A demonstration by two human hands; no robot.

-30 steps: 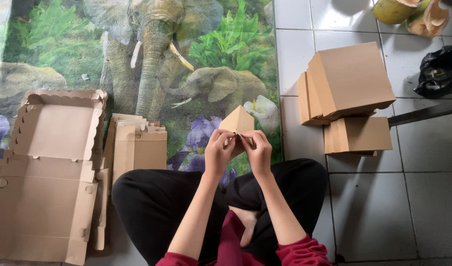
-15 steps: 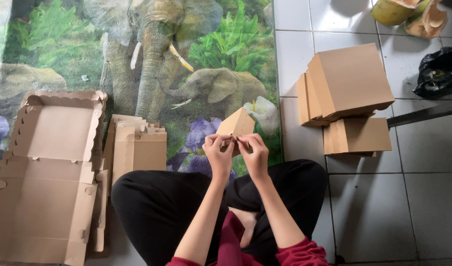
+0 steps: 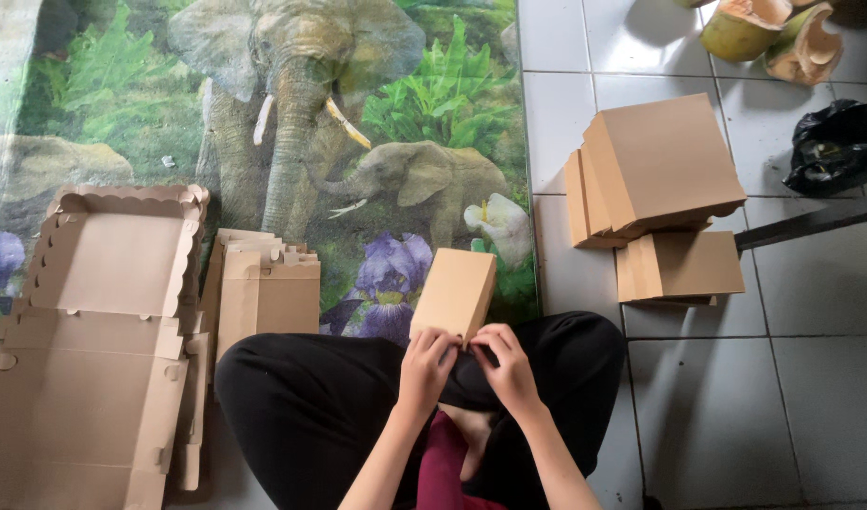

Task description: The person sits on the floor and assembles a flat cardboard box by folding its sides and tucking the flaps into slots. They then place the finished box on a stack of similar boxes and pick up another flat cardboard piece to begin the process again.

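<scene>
We held small box (image 3: 455,292) over lap, near edge of elephant mat (image 3: 263,113). Left hand (image 3: 426,364) and right hand (image 3: 505,364) pinched its near end, fingers clamped on cardboard, likely steadying a flap. Flat blanks (image 3: 263,293) left of mat edge; folded boxes (image 3: 655,189) right of it.

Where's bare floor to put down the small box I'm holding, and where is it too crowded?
Both hands, left hand and right hand, grip the small brown cardboard box. Free: the white floor tiles right of the knee, below the stacked closed cardboard boxes; also the elephant-print mat ahead. Crowded: left side, with the open flat scalloped carton and pile of folded blanks.
</scene>
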